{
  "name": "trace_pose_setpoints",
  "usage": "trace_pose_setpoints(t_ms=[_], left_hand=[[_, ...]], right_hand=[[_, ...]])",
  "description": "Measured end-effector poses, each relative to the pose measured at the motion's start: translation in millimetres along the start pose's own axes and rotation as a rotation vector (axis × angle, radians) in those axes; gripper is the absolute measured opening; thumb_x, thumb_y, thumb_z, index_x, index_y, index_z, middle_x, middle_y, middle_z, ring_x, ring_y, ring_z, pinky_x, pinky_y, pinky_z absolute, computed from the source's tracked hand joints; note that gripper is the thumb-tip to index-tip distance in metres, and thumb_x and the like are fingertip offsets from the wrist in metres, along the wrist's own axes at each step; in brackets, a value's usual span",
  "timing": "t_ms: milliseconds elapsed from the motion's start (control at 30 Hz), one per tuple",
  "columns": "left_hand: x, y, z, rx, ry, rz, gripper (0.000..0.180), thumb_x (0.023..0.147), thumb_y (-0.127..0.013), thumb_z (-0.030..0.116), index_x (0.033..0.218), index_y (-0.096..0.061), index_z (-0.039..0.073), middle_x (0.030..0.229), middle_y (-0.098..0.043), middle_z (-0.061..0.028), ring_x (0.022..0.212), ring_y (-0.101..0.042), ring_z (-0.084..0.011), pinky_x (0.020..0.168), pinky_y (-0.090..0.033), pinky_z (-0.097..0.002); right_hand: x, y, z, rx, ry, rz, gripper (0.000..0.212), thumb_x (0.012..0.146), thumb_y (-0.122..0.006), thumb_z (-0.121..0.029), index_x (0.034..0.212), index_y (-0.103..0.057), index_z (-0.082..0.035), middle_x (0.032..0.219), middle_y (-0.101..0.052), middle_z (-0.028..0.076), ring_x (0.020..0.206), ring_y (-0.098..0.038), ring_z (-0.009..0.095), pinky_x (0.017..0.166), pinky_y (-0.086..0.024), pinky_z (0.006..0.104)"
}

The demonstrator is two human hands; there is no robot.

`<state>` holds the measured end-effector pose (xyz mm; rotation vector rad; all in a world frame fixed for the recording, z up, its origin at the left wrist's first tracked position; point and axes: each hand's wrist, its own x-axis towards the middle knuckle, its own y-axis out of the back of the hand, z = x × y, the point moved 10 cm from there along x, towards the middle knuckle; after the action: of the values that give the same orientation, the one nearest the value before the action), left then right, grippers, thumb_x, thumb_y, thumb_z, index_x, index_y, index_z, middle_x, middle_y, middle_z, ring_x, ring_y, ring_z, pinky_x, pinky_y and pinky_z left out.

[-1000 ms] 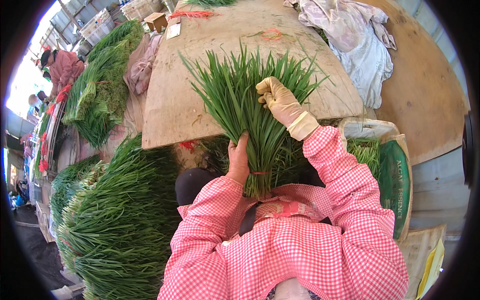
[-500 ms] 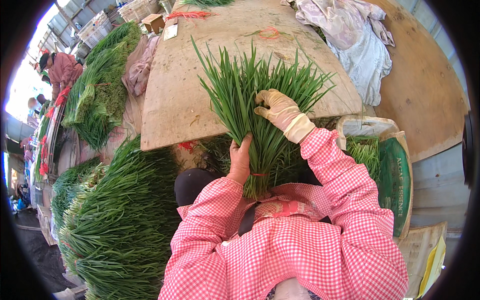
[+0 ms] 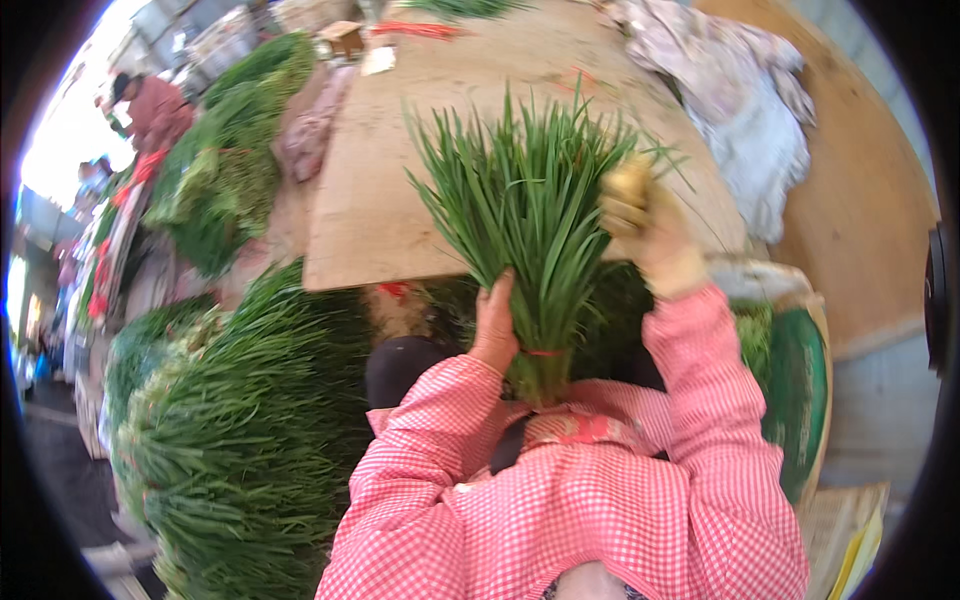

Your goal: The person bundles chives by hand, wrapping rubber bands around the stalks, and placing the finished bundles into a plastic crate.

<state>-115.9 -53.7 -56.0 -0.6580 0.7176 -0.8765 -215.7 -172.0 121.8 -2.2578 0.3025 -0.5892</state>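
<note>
An upright bunch of long green chives (image 3: 530,215) stands in front of my body, its leaves fanned out over the table's near edge. Low on its stems runs a red band (image 3: 545,352). My bare left hand (image 3: 494,325) grips the bunch from its left side just above the band, thumb pointing up. On the right, my right hand (image 3: 645,220) in a pale yellowish glove is raised beside the leaf tips, fingers curled in. Motion blurs it, and whatever its fingers may pinch cannot be made out.
A wooden board table (image 3: 390,190) lies ahead, with red ties (image 3: 415,29) at its far end. Stacked chive bunches (image 3: 240,420) fill the left side. A green-and-white sack (image 3: 797,390) stands at right. Pale cloth (image 3: 750,130) drapes beyond. A co-worker (image 3: 160,115) bends at far left.
My right hand has come out of the leaves and moved right, its fingers curling. My left hand keeps hold of the chives. The whole view has shifted slightly.
</note>
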Motion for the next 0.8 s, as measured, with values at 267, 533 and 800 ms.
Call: trace_pose_setpoints(t_ms=[267,533,800], left_hand=[[1.8,-32.5,14.5,-0.417,0.205,-0.067,0.059,0.089,-0.034,0.052,0.123,-0.049,0.006,0.12,-0.056,-0.0133,0.105,-0.056,-0.0304,0.093,-0.043,-0.045],[2.4,-23.8,-0.6,-0.377,0.229,-0.021,0.055,0.087,-0.045,0.049,0.119,-0.053,0.005,0.112,-0.06,-0.0141,0.098,-0.059,-0.0287,0.09,-0.046,-0.0417],[-2.7,-26.8,-25.1,-0.045,0.258,-0.065,0.047,0.09,-0.049,0.039,0.119,-0.052,0.003,0.107,-0.063,-0.0107,0.09,-0.062,-0.0213,0.082,-0.05,-0.0342]], right_hand=[[-90.3,67.6,-22.3,-1.485,-0.405,0.212,0.027,0.087,-0.057,-0.027,0.096,-0.06,-0.002,0.083,-0.061,0.006,0.079,-0.059,0.018,0.065,-0.048,0.0305],[-72.2,53.5,102.2,-0.911,-0.648,-0.1,0.081,0.078,-0.065,-0.049,0.133,-0.034,0.001,0.13,-0.045,0.01,0.118,-0.043,0.02,0.101,-0.032,0.0327],[-53.4,81.4,113.0,-0.227,-0.27,0.427,0.071,0.081,-0.057,-0.054,0.129,-0.041,-0.005,0.122,-0.052,0.008,0.109,-0.052,0.023,0.093,-0.044,0.0378]])
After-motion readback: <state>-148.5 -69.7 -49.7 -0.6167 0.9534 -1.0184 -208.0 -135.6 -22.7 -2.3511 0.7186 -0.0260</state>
